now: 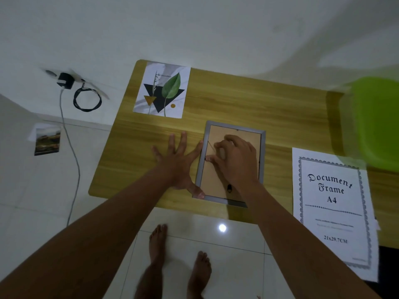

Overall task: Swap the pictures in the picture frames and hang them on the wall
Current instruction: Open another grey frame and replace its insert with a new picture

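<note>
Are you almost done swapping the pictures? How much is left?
Not close yet. Done: the leaf picture and the Document Frame sheet lie loose on the table. In hand: the grey frame lies face down; the left hand steadies its edge while the right hand works at the backing board with curled fingers. Left: fitting a picture, then hanging; no frame hangs on the wall.

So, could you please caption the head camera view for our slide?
Left hand braces a face-down grey picture frame on a wooden table while the right hand pinches at its backing.
</note>
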The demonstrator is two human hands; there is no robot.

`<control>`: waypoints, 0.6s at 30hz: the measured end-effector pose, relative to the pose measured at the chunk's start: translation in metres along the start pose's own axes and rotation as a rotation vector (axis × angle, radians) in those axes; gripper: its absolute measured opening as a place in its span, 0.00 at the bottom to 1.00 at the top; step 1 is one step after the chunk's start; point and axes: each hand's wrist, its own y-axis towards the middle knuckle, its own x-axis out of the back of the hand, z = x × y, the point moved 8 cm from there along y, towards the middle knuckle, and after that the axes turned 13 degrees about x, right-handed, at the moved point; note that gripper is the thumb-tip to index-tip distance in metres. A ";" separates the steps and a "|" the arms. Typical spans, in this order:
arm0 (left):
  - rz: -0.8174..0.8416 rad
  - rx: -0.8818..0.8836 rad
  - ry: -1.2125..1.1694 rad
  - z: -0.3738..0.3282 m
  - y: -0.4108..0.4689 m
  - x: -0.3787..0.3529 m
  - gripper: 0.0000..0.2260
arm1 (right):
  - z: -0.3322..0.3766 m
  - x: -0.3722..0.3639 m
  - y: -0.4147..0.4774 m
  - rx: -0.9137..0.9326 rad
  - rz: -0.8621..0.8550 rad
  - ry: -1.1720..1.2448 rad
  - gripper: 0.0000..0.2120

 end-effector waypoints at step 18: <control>0.011 0.002 -0.009 0.000 0.000 0.000 0.67 | 0.005 0.003 0.006 -0.042 0.038 0.011 0.28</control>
